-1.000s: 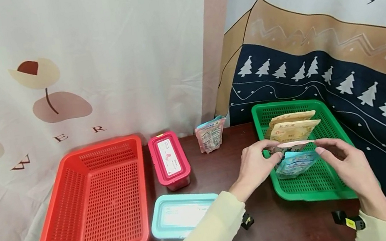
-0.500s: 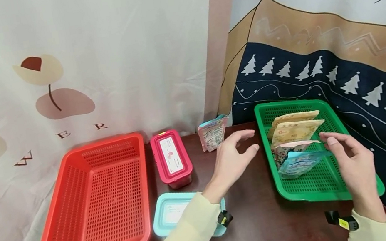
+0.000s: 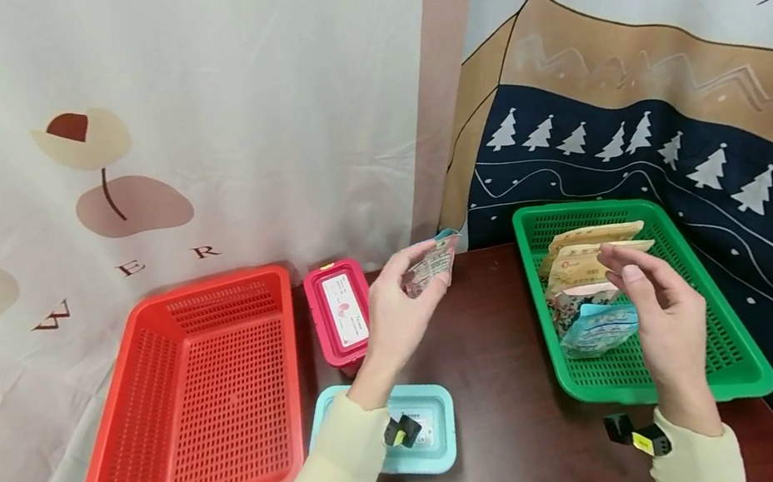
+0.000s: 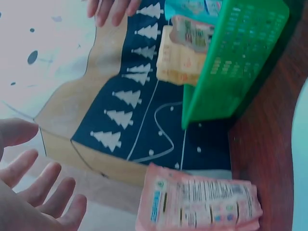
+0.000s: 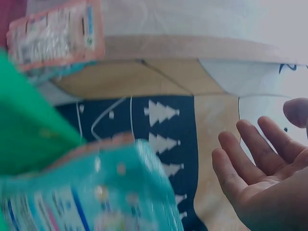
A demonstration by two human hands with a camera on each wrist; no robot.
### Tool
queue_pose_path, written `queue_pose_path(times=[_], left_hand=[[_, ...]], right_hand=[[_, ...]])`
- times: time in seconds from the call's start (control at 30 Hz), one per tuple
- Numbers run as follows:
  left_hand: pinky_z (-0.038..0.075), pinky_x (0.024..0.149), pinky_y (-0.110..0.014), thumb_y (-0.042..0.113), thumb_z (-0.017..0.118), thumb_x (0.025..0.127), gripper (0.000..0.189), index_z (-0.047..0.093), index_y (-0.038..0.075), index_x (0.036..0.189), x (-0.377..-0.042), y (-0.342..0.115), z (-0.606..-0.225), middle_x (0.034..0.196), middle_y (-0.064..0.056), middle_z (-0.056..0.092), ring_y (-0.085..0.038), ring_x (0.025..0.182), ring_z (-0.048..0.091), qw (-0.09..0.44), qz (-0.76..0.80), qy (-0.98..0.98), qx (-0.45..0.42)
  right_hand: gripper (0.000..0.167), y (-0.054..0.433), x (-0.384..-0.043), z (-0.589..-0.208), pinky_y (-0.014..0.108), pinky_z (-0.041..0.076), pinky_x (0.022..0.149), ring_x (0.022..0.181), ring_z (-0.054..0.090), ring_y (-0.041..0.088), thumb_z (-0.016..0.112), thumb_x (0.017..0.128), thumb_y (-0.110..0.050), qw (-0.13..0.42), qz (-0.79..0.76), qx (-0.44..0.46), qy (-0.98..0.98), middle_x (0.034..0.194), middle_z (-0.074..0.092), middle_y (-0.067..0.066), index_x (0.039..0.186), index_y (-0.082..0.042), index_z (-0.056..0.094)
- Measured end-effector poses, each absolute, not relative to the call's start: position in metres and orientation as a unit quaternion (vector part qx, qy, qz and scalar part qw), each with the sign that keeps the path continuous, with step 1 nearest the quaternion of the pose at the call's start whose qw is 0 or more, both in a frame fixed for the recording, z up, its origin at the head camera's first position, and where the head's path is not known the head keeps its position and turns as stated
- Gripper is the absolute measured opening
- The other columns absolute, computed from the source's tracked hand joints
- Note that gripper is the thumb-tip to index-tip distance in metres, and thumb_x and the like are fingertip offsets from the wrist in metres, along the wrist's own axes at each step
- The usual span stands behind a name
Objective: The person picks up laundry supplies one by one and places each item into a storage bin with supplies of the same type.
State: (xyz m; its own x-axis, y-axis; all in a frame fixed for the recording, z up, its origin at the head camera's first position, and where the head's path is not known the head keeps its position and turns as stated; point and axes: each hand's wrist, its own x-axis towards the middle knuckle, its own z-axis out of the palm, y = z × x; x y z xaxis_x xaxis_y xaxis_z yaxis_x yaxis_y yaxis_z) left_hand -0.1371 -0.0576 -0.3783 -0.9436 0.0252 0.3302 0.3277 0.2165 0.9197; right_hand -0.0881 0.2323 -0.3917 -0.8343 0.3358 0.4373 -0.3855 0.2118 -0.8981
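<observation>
My left hand [image 3: 390, 312] reaches over a small pink pouch [image 3: 430, 266] near the curtain, with fingers and thumb spread to either side of it. In the left wrist view the fingers [image 4: 41, 185] are apart from the pouch [image 4: 204, 202]. Above the green basket [image 3: 755, 376] hovers my right hand [image 3: 671, 322], its fingers loosely bent and holding nothing. Inside that basket, pouches stand in a row: tan ones [image 3: 569, 271] at the back, a pink-topped dark patterned one [image 3: 568, 308], then a blue one [image 3: 601, 327] in front.
A red basket [image 3: 230, 401] stands at the left of the dark table [image 3: 501, 391]. Between the baskets are a magenta lidded box [image 3: 342, 307] and a light blue lidded box [image 3: 437, 406], the latter partly under my left forearm. A printed curtain [image 3: 306, 119] hangs behind.
My left hand has left the patterned pouch in the green basket and moved left to the pink pouch. My right hand has let go too and shifted slightly left.
</observation>
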Motion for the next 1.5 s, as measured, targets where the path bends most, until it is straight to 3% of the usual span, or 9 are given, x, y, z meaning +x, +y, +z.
queue_pose_path(times=[0.17, 0.37, 0.57, 0.7, 0.9, 1.13, 1.33, 1.5], left_hand=[[0.048, 0.108, -0.049, 0.014, 0.074, 0.090, 0.052, 0.062, 0.012, 0.141, -0.143, -0.071, -0.381, 0.139, -0.008, 0.063, -0.025, 0.127, 0.057, 0.164, -0.609, -0.771, -0.081], [0.044, 0.111, -0.046, 0.014, 0.075, 0.089, 0.058, 0.057, 0.010, 0.145, -0.148, -0.081, -0.386, 0.147, -0.008, 0.055, -0.026, 0.136, 0.050, 0.180, -0.593, -0.784, -0.041], [0.036, 0.117, -0.049, 0.019, 0.075, 0.089, 0.064, 0.054, 0.011, 0.149, -0.155, -0.085, -0.390, 0.154, -0.008, 0.049, -0.025, 0.142, 0.043, 0.179, -0.575, -0.798, -0.024], [0.033, 0.119, -0.050, 0.019, 0.076, 0.089, 0.070, 0.049, 0.012, 0.153, -0.162, -0.085, -0.393, 0.160, -0.008, 0.041, -0.025, 0.147, 0.038, 0.180, -0.570, -0.802, -0.007], [0.032, 0.120, -0.052, 0.020, 0.076, 0.089, 0.081, 0.037, 0.017, 0.160, -0.171, -0.081, -0.401, 0.168, -0.008, 0.027, -0.027, 0.152, 0.028, 0.166, -0.568, -0.806, 0.012], [0.025, 0.122, -0.057, 0.016, 0.076, 0.088, 0.084, 0.035, 0.011, 0.161, -0.186, -0.077, -0.411, 0.170, -0.017, 0.019, -0.040, 0.157, 0.010, 0.149, -0.536, -0.831, -0.002], [0.019, 0.123, -0.059, 0.016, 0.079, 0.087, 0.082, 0.040, 0.011, 0.159, -0.195, -0.075, -0.414, 0.168, -0.020, 0.022, -0.045, 0.156, 0.011, 0.138, -0.467, -0.873, -0.028], [0.023, 0.123, -0.054, 0.014, 0.081, 0.087, 0.076, 0.046, 0.009, 0.155, -0.203, -0.071, -0.414, 0.163, -0.023, 0.031, -0.046, 0.153, 0.023, 0.129, -0.418, -0.898, -0.051]], right_hand=[[0.031, 0.214, -0.096, -0.388, 0.020, 0.050, 0.100, 0.121, 0.066, 0.015, 0.055, 0.107, -0.009, 0.280, 0.641, 0.056, -0.713, 0.131, 0.070, 0.012, 0.132, 0.006, 0.065], [0.034, 0.192, -0.109, -0.390, 0.020, 0.047, 0.103, 0.128, 0.061, 0.015, 0.054, 0.108, -0.009, 0.252, 0.631, 0.077, -0.730, 0.139, 0.065, 0.013, 0.140, 0.000, 0.062], [0.043, 0.171, -0.125, -0.394, 0.022, 0.041, 0.110, 0.139, 0.050, 0.018, 0.057, 0.107, -0.015, 0.196, 0.644, 0.064, -0.737, 0.151, 0.056, 0.004, 0.150, -0.012, 0.055], [0.051, 0.161, -0.139, -0.399, 0.033, 0.035, 0.119, 0.146, 0.043, 0.022, 0.058, 0.107, -0.019, 0.169, 0.653, 0.055, -0.736, 0.158, 0.047, 0.003, 0.157, -0.014, 0.046], [0.061, 0.148, -0.159, -0.408, 0.045, 0.028, 0.123, 0.152, 0.033, 0.016, 0.059, 0.107, -0.023, 0.144, 0.661, 0.038, -0.735, 0.165, 0.036, -0.001, 0.162, -0.017, 0.035], [0.076, 0.134, -0.185, -0.421, 0.055, 0.026, 0.122, 0.157, 0.020, 0.023, 0.063, 0.104, -0.031, 0.112, 0.588, 0.049, -0.800, 0.172, 0.019, 0.000, 0.167, -0.023, 0.021], [0.094, 0.122, -0.205, -0.419, 0.066, 0.016, 0.121, 0.159, 0.005, 0.033, 0.071, 0.096, -0.039, 0.080, 0.471, 0.080, -0.875, 0.174, 0.004, 0.005, 0.168, -0.023, 0.011], [0.093, 0.114, -0.216, -0.419, 0.068, 0.015, 0.120, 0.158, 0.004, 0.042, 0.075, 0.095, -0.033, 0.078, 0.402, 0.103, -0.906, 0.173, 0.006, 0.012, 0.167, -0.017, 0.019]])
